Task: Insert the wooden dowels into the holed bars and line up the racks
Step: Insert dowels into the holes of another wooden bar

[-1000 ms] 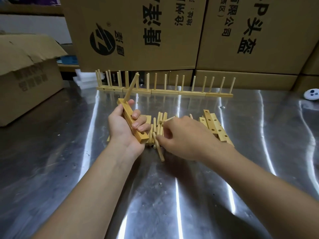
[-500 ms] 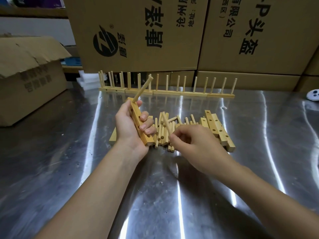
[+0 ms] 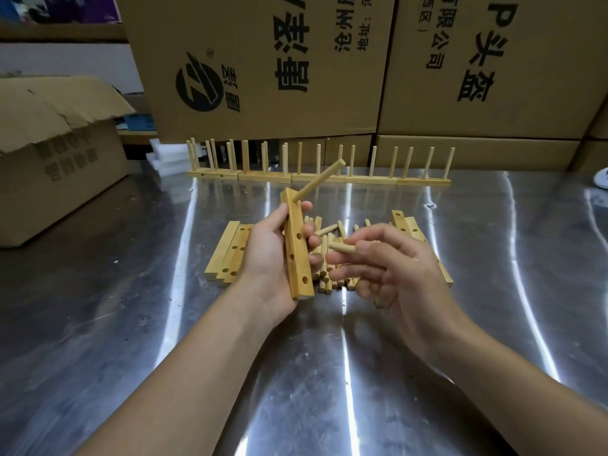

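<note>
Finished racks (image 3: 316, 177) line the counter's (image 3: 131, 324) back, while my left hand (image 3: 269, 258) grips a holed bar (image 3: 297, 251) with one dowel (image 3: 317, 182) seated and three holes empty, my right hand (image 3: 394, 268) pinches the next dowel (image 3: 342, 247), and loose dowels (image 3: 329, 274) and bare bars (image 3: 230, 251) wait beneath.

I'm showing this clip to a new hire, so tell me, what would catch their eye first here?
The hands at the centre: the left hand grips a bar with one dowel sticking out of its far end, and the right hand pinches a second dowel beside it. Behind them, a row of finished racks stands along the far edge of the table, in front of big cardboard boxes.
</note>
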`<state>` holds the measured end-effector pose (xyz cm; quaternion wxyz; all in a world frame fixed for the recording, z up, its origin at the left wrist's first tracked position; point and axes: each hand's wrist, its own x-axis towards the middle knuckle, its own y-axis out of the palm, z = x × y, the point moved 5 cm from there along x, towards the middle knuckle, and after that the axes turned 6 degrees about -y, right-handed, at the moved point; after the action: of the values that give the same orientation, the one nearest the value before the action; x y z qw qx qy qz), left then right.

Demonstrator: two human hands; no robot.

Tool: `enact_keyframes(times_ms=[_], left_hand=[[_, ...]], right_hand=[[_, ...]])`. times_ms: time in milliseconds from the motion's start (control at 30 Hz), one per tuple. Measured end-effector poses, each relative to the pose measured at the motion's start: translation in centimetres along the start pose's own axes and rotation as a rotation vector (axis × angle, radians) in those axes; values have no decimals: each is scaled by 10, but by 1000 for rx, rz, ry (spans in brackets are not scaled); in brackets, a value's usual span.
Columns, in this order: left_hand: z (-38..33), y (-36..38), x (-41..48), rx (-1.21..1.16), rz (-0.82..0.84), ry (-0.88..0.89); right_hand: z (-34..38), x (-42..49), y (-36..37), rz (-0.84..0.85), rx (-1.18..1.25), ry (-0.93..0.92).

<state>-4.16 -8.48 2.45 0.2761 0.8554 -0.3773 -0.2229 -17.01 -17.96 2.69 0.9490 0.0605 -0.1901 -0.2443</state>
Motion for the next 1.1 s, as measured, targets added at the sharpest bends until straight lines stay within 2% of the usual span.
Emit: enact_keyframes(times_ms=[100,367,567,833,967,1100], left_hand=[[1,3,-2,22,13,-23],[1,11,-7,15,101,-25],[5,12,-6,94,168,-29],[7,9,-7,244,91,25],[8,15,-9,266,148,22],[10,20,-11,385,221,46]], right_hand=[[-2,0,7,98,200,82],[-6,2,3,57,171,99],[0,0,-1,-6,-105,-26],[12,-5,3,-34,-414,-227],[15,-6,4,-36,-605,-247],[15,-9,5,-34,-650,-218]])
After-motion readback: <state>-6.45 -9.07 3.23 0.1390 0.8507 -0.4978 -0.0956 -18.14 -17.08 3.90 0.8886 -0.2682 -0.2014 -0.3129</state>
